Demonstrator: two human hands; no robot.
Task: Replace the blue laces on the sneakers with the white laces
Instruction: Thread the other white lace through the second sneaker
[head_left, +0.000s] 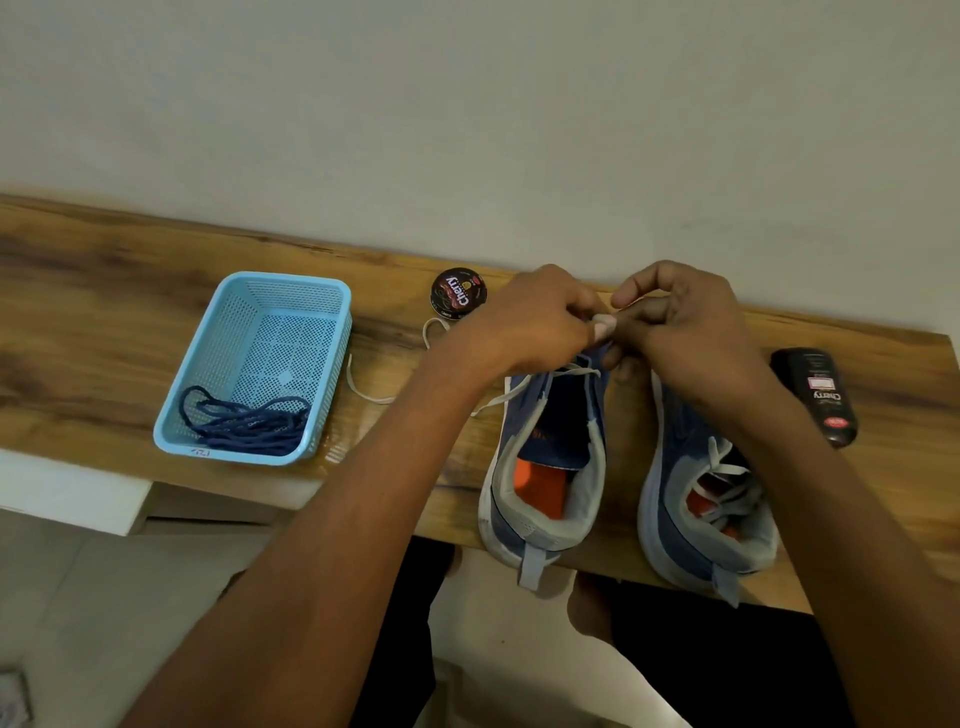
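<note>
Two blue sneakers stand on the wooden shelf (104, 291), heels toward me. The left sneaker (545, 462) has a white lace (363, 392) threaded near its toe, its loose end trailing left across the wood. My left hand (524, 322) and my right hand (685, 322) meet above this sneaker's toe, both pinching the white lace there. The right sneaker (701, 499) carries white lacing over its tongue. The blue laces (249, 423) lie bundled in a light blue basket (208, 353) at the left.
A round tin of shoe polish (458, 292) sits by the wall behind my left hand. A black polish bottle (821, 395) lies at the shelf's right end. The shelf's front edge runs under the sneakers' heels, with floor and my legs below.
</note>
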